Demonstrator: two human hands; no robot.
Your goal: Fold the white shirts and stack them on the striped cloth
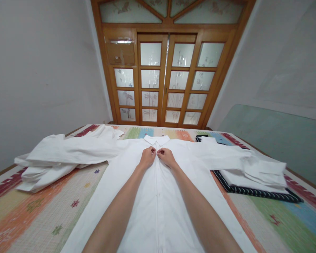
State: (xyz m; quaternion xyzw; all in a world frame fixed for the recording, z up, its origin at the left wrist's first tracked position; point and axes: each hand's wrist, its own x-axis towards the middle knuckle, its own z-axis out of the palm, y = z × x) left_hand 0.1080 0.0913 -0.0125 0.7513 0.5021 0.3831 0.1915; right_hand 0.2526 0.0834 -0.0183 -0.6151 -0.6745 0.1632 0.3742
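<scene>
A white button-up shirt (137,218) lies spread front side up, its collar (156,140) pointing away from me and its sleeves stretched out to both sides. Just below the collar, my left hand (148,156) pinches the front placket from the left. My right hand (166,157) pinches the placket's other side, the fingertips of both hands nearly meeting. The button between them is too small to make out. Below my hands the placket runs straight down the shirt toward me.
A patterned, striped cloth (89,196) covers the table. At left, under the sleeve, sits a heap of white clothing (47,177). Right of the shirt, folded white clothing lies on a black striped fabric (268,195). Behind the table stand wooden glass-paned doors (164,80); a greenish panel (274,137) leans at right.
</scene>
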